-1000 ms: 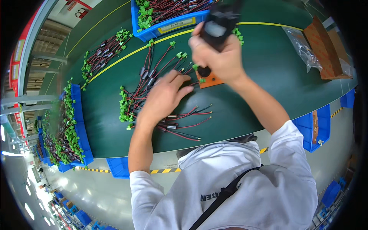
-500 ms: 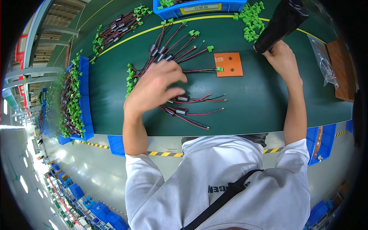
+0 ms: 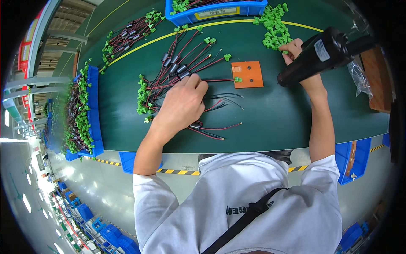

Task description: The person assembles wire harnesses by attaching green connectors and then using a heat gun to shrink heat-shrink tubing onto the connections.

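Observation:
My left hand (image 3: pixel 182 101) is closed on a red-and-black wire harness among the fan of harnesses lying left of centre. Black cylindrical cores (image 3: pixel 174 67) sit on these wires, with green connectors (image 3: pixel 143 97) at their left ends. At the near edge of the green connector pile (image 3: pixel 274 26), my right hand (image 3: pixel 298 50) pinches a green connector, partly covered by its fingers. A black electric screwdriver (image 3: pixel 315 57) hangs over the right wrist, hiding part of that hand. Between the hands lies an orange fixture plate (image 3: pixel 256 74) with a wired green connector (image 3: pixel 238 79) at its left edge.
A blue bin (image 3: pixel 211 16) stands at the far edge. Another blue bin (image 3: pixel 95 110), full of harnesses, is on the left. More harnesses (image 3: pixel 131 31) lie far left, beyond a yellow line. At right are a clear plastic bag (image 3: pixel 359 80) and a cardboard box (image 3: pixel 379 84).
My right hand has left the screwdriver and moved to the green connectors; the screwdriver now hangs free, lower and nearer. My left hand has closed on a harness, shifting the nearby wire ends.

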A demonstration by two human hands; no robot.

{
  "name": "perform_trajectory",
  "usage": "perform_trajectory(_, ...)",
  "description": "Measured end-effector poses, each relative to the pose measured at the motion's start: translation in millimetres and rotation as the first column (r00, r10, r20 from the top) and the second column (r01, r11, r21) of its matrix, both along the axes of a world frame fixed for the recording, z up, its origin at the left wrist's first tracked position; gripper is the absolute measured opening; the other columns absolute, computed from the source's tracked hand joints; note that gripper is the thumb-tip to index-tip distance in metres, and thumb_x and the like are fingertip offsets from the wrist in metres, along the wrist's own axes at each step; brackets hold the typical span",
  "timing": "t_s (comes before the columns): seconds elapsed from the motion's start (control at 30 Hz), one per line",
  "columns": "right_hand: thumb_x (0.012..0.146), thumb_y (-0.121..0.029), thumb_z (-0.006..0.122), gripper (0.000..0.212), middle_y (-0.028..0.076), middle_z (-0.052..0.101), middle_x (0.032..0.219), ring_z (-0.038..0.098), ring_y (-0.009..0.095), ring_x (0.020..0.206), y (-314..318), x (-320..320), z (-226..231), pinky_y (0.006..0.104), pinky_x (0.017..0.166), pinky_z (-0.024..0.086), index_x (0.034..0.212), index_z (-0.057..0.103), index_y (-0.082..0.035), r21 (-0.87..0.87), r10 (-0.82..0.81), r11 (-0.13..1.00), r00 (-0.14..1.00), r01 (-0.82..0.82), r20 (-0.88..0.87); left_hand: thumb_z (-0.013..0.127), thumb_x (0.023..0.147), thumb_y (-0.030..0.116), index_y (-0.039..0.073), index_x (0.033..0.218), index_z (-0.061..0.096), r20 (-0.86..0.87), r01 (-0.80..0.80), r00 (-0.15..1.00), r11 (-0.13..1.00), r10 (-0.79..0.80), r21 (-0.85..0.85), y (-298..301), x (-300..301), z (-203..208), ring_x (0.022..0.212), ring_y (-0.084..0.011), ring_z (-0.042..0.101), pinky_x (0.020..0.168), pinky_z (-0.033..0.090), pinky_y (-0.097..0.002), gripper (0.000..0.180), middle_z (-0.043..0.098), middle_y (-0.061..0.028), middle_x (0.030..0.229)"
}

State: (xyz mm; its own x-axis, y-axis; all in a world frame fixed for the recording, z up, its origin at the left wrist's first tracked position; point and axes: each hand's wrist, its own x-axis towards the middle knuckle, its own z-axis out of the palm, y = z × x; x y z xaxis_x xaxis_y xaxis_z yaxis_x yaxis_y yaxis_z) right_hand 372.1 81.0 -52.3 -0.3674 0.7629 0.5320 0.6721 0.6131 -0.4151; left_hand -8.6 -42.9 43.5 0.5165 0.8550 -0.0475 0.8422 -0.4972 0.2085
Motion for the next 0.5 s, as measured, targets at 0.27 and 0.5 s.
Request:
perform_trajectory(0.27, 0.105, -0.020, 0.071, 0.027, 0.006, 0.071, 0.107, 0.071, 0.014, 0.091, -12.5, -40.7, 33.4, 0.0277, 0.080, 0.060, 0.126, 0.070, -0.003, -0.448, -0.075, 0.863, 0.818, -0.233, -0.570, 0.073, 0.086, 0.008, 0.001, 0.108, 0.066, 0.074, 0.068, 0.994, 0.991, -0.077, 0.118, 1.3, 6.3, -5.4, 0.129, -0.0421, 0.059, 0.108, 0.050, -0.0456, 0.025, 0.056, -0.0241, 0.144)
perform_trajectory(0.5, 0.103, -0.015, 0.072, 0.021, 0.005, 0.069, 0.102, 0.068, 0.010, 0.077, -26.3, -78.9, 60.7, 0.0237, 0.060, 0.060, 0.121, 0.070, -0.005, -0.550, -0.137, 0.513, 0.570, -0.659, -0.810, 0.078, 0.090, 0.017, 0.004, 0.106, 0.068, 0.157, 0.015, 0.988, 0.997, -0.004, -0.070, 21.2, 23.3, -0.8, 0.123, -0.0371, 0.062, 0.101, 0.051, -0.0469, 0.024, 0.065, -0.0139, 0.127)
